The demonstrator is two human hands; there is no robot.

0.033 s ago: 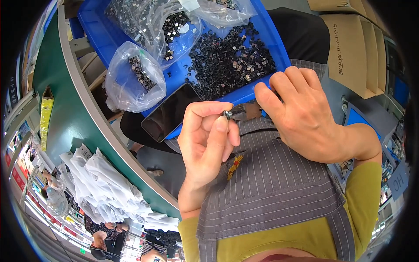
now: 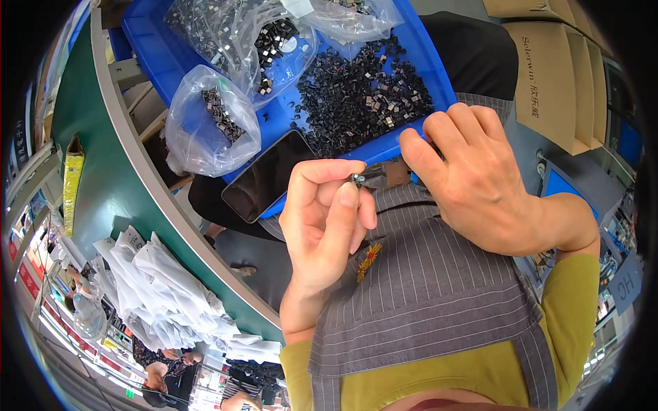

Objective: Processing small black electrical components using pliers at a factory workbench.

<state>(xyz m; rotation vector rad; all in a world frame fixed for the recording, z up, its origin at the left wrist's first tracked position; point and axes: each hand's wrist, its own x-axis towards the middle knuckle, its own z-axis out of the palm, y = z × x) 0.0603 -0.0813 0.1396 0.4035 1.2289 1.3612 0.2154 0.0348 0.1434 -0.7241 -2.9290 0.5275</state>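
My left hand is raised in front of the apron, its thumb and forefinger pinching a small black part with a shiny metal bit. A dark, partly see-through piece shows right beside that part; whether the two are joined I cannot tell. My right hand is closed, back upward, at the near right corner of the blue tray. Its fingers curl under, so whatever they grip is hidden. Loose small black parts, some with metal faces, lie heaped in the tray beyond both hands.
Clear plastic bags of similar parts sit in the tray. A black phone leans across its near left edge. On the left, a green table carries white packets. Cardboard boxes stand far right. People are visible lower left.
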